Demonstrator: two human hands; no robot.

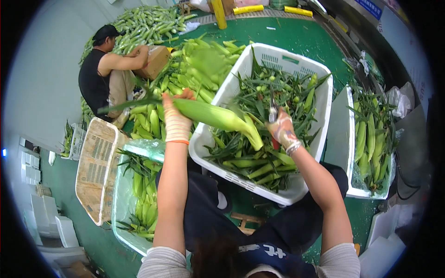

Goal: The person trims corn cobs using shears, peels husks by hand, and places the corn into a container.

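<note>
In a striped work glove, my left hand point(178, 118) is closed around a green ear of corn in its husk point(215, 115), whose pale stalk end points down to the right. My right hand point(282, 129), in a stained glove, grips a pair of pruning shears point(273, 110) with the blades pointing away from me. Both the shears and the stalk end are above a large white plastic crate point(321, 114) that holds cut leaves, husks and stalk pieces. Whether the blades are apart I cannot tell.
Husked-on corn point(203, 71) is heaped beyond the crate. A lined crate of corn point(120, 208) stands at left beside a tilted, dirty crate point(97, 170); another white box of corn point(350, 146) is at right. A person in black point(94, 80) crouches by a cardboard box point(156, 62).
</note>
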